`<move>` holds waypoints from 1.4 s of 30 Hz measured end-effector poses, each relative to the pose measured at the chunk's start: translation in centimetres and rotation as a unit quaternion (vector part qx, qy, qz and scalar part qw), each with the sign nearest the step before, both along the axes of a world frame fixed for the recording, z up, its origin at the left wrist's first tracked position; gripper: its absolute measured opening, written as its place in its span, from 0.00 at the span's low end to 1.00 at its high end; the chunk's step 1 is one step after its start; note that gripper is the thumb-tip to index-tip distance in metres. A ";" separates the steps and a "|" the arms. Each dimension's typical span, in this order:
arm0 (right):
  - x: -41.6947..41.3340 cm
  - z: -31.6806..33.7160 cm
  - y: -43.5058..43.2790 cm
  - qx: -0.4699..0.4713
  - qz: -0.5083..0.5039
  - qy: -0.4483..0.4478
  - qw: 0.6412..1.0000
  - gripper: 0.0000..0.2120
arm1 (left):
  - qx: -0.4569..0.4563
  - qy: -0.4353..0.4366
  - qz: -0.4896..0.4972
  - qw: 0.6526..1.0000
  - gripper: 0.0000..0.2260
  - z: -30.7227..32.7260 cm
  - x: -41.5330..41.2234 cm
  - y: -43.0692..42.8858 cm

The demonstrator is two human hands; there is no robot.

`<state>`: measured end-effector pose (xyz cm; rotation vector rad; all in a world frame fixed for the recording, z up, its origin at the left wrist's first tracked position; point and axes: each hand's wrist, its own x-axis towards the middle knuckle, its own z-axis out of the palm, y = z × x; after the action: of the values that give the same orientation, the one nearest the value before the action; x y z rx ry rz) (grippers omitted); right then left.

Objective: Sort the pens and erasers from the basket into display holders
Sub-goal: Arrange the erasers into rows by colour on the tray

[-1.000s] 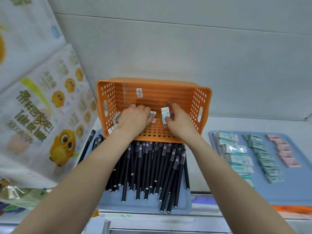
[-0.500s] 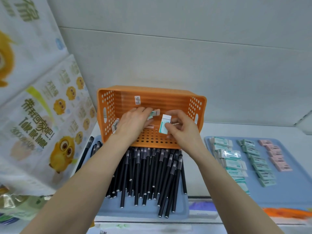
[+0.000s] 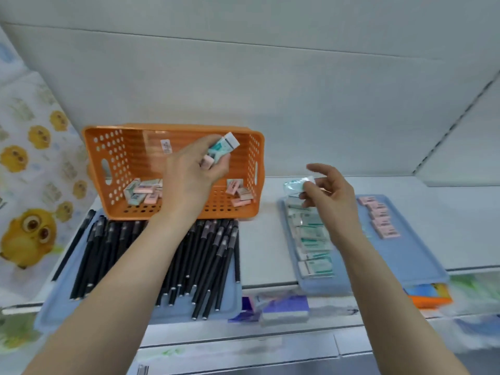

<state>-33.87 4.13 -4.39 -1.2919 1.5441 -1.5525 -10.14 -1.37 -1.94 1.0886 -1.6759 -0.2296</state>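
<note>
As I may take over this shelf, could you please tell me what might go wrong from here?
The left hand pinches a green eraser and a pink eraser together above the orange basket; one might slip out. The left forearm crosses the black pens, whose tips lie near the blue tray's front edge; a nudge could roll some off.

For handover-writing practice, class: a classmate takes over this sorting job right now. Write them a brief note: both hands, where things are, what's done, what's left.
Left hand grips a teal-and-white eraser and a pink eraser above the orange perforated plastic basket.
Right hand pinches a clear-wrapped teal eraser over the right-side blue tray.
Done: black pens lie on the left blue tray; teal eraser row and pink eraser row sit on the right tray.
Left: place held erasers, then the basket's loose erasers.
</note>
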 end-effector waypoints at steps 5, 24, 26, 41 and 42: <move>-5.0 -1.4 -1.0 0.095 0.004 0.146 0.985 0.06 | 0.068 0.087 -0.044 0.993 0.12 1.1 -4.5 1.6; -3.4 2.6 -0.6 0.165 0.277 -0.024 0.946 0.10 | 0.184 0.527 -0.061 0.827 0.01 3.0 -11.4 2.1; -5.8 2.1 -0.8 0.132 0.184 0.064 0.972 0.10 | 0.184 0.505 -0.055 0.841 0.03 3.2 -10.9 2.4; -6.3 0.2 -0.5 0.117 0.132 0.306 0.936 0.04 | 0.364 0.368 -0.127 0.846 0.07 -1.1 -11.2 4.6; -6.3 0.3 -0.5 0.102 0.123 0.301 0.940 0.04 | 0.377 0.350 -0.132 0.847 0.07 -1.4 -11.1 4.7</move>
<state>-40.18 3.65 -4.13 -1.8585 1.7500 -0.8484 -21.24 3.33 -3.32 1.1106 -1.0396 -1.3876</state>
